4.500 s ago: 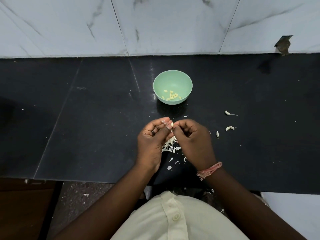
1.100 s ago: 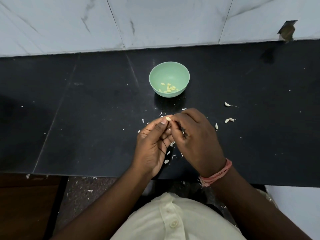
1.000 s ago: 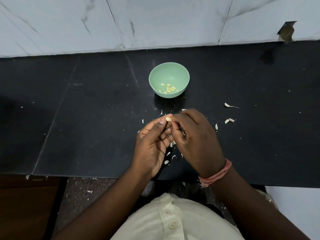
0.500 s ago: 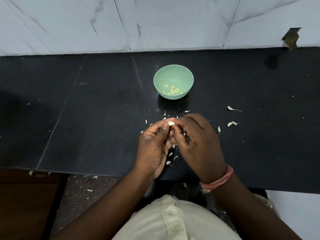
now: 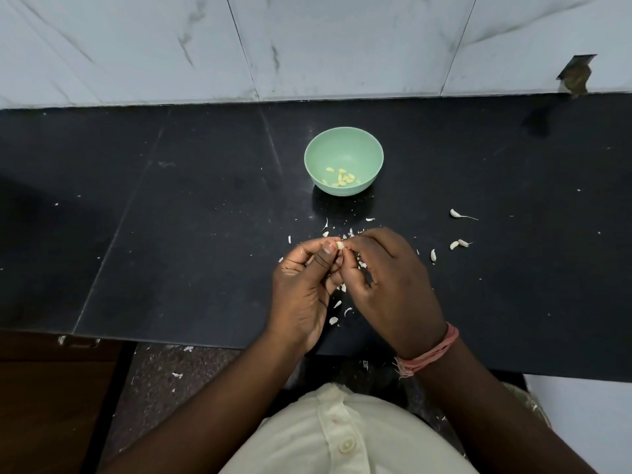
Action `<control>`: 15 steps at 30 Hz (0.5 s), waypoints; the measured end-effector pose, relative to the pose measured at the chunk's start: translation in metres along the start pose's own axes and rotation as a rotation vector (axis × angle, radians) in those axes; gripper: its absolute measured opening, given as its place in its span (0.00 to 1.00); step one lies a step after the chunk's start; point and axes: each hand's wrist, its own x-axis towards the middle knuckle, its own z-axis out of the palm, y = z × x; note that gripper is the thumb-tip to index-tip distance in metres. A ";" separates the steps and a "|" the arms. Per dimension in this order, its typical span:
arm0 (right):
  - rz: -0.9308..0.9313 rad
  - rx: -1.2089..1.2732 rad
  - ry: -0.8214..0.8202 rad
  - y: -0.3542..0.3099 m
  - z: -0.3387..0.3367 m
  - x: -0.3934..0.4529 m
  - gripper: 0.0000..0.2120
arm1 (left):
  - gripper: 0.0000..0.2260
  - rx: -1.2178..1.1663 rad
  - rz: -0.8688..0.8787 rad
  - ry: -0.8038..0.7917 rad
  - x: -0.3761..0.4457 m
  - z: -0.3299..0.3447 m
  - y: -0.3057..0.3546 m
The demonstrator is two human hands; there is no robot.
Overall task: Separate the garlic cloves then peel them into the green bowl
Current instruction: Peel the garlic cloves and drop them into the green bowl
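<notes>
A small pale garlic clove [image 5: 340, 245] sits between my two hands above the black counter. My left hand [image 5: 306, 289] pinches it between thumb and fingers. My right hand [image 5: 390, 285] meets it from the right, fingertips pinching the same clove. The green bowl [image 5: 343, 145] stands beyond my hands near the counter's middle, with several peeled yellowish cloves [image 5: 342, 178] in its bottom. Several unpeeled cloves [image 5: 456, 244] lie on the counter to the right of my right hand, one further back [image 5: 455, 213] with a thin stem.
White skin scraps [image 5: 337, 314] lie scattered under and around my hands and on the floor below the black counter's front edge [image 5: 205, 340]. A white marble wall [image 5: 307, 46] backs the counter.
Both hands stay together on the clove. More of its skin has come off since the earliest frame, and the clove shows bare and pale at my fingertips.
</notes>
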 end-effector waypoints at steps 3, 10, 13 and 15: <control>-0.008 -0.024 -0.001 0.002 0.002 0.000 0.05 | 0.06 -0.013 -0.023 0.016 0.000 0.002 0.000; -0.006 -0.046 -0.011 0.006 0.006 0.003 0.08 | 0.05 0.046 -0.005 0.073 0.001 0.005 0.000; 0.002 -0.030 -0.044 0.009 0.007 0.005 0.09 | 0.04 0.090 -0.005 0.093 0.002 0.004 -0.001; 0.029 -0.004 -0.077 0.011 0.006 0.005 0.09 | 0.03 0.113 -0.012 0.108 0.003 0.001 -0.001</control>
